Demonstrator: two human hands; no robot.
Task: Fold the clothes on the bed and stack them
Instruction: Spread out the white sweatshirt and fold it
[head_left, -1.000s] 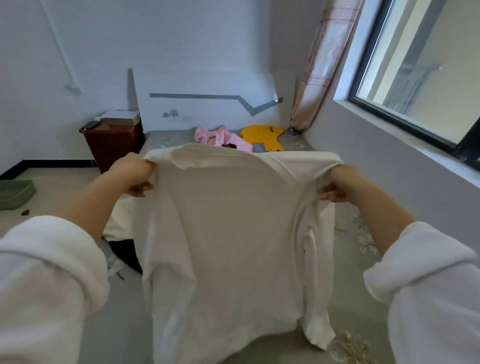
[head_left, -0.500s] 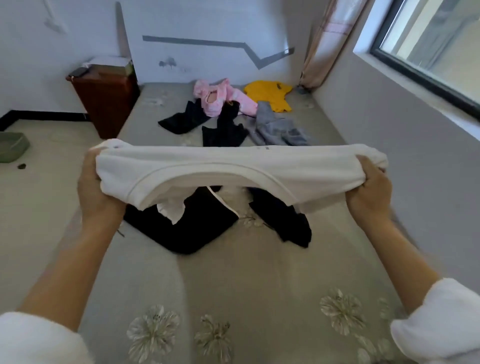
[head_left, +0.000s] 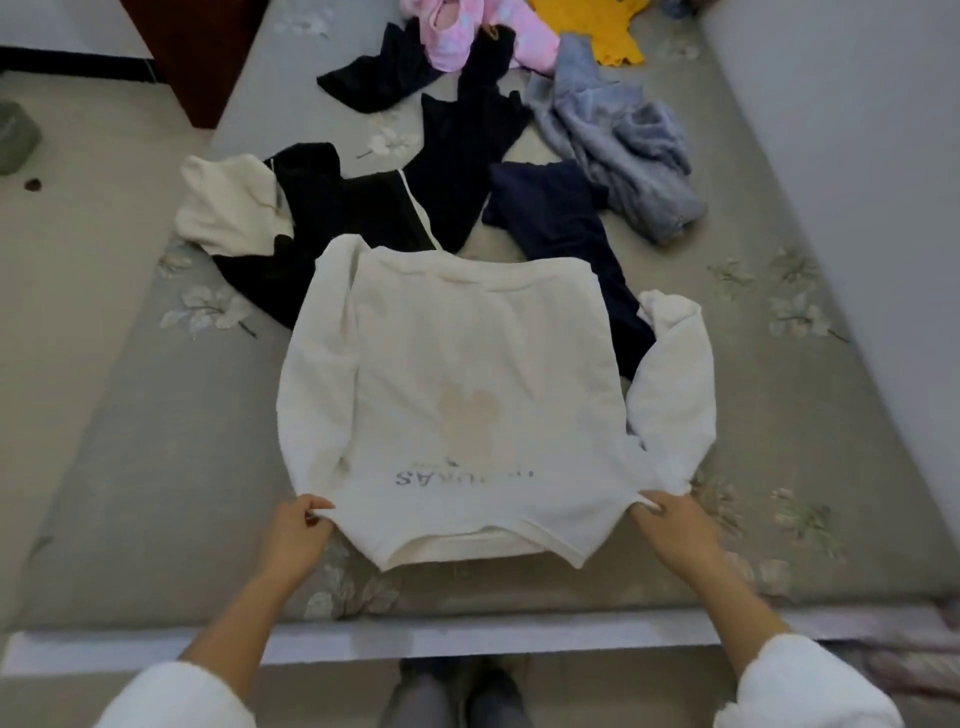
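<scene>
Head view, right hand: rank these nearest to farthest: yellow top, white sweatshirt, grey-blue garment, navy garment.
1. white sweatshirt: the right hand pinches its near right corner.
2. navy garment: just beyond the sweatshirt, partly under it.
3. grey-blue garment: farther back, to the right.
4. yellow top: farthest back, at the view's top edge.

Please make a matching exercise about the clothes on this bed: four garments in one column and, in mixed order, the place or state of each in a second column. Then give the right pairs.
1 white sweatshirt
2 grey garment
3 yellow garment
4 black garment with a white stripe

A farthest away, cut by the picture's top edge
B spread flat, pinched by left hand and right hand
C crumpled, right of the middle
D partly covered by the white sweatshirt

Pairs: 1-B, 2-C, 3-A, 4-D
</scene>
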